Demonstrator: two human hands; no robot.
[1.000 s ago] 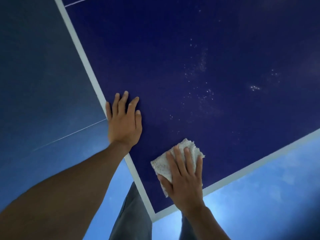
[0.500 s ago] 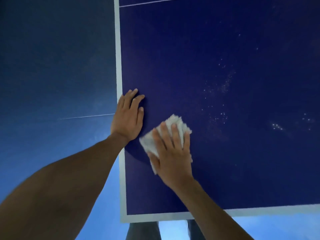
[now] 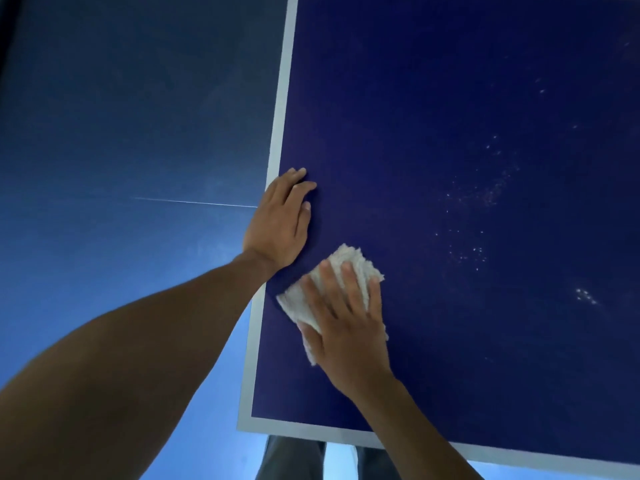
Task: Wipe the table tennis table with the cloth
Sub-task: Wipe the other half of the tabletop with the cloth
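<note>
Here one white cloth [image 3: 349, 256] lies on the dark blue table tennis table [image 3: 450, 98], near its left edge and not far from the near corner. Two hands are on the table. The right hand [image 3: 349, 334] presses the cloth down with straight, slightly spread fingers, its forearm reaching in from the lower right. The left hand [image 3: 278, 223] lies flat just beside the cloth, fingers together, its heel over the white border line [image 3: 282, 98]. Pale specks [image 3: 485, 195] dot the surface further right.
</note>
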